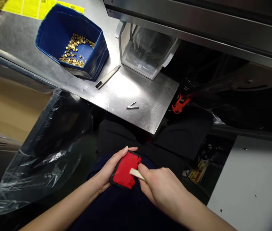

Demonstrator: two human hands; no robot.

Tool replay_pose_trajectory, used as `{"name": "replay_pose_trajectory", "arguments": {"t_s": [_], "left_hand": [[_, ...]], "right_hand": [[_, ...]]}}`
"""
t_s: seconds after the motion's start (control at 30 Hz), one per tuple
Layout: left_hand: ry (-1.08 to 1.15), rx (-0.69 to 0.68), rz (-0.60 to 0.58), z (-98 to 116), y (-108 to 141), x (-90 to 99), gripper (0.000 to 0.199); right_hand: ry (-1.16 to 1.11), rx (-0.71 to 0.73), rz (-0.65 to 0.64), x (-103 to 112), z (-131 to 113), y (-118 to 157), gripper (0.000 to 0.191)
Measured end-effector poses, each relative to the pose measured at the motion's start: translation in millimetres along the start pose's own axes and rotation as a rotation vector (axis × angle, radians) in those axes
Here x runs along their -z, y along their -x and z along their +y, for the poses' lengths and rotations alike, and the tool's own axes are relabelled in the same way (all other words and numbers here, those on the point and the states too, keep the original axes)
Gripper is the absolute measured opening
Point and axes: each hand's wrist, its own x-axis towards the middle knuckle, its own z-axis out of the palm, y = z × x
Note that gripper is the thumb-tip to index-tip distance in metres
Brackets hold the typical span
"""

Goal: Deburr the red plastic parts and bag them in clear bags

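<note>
The red and black part [127, 169] is located at the lower centre of the frame, above the lap. The left hand [110, 166] grips its dark rim; the grip is closed on that edge. The right hand [158, 183] holds a pale flat stick [137, 174], its tip over the red face. The part appears light, rigid and smooth. Support it by the rim; the small details along its right edge are probably fragile.

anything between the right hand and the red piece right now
Only the pale, flat stick that the right hand holds: its end reaches over the face of the red piece. Nothing else visible stands between them; the left hand grips the opposite side.
</note>
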Motion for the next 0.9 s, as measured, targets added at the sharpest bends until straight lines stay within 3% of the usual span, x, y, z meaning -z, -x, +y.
{"name": "replay_pose_trajectory", "arguments": {"t_s": [0.43, 0.7, 0.9], "left_hand": [[0.018, 0.014, 0.002, 4.7, -2.8, -2.9, 0.056], [0.184, 0.014, -0.050, 12.0, 0.4, -0.3, 0.055], [0.149, -0.006, -0.148, 9.5, 0.3, 1.9, 0.063]], "right_hand": [[0.026, -0.024, -0.037, 3.7, -2.0, -4.1, 0.014], [-0.139, -0.054, 0.102, -13.3, 13.7, 3.2, 0.010], [-0.054, 0.068, 0.049, -13.4, 10.4, 5.9, 0.009]]}}
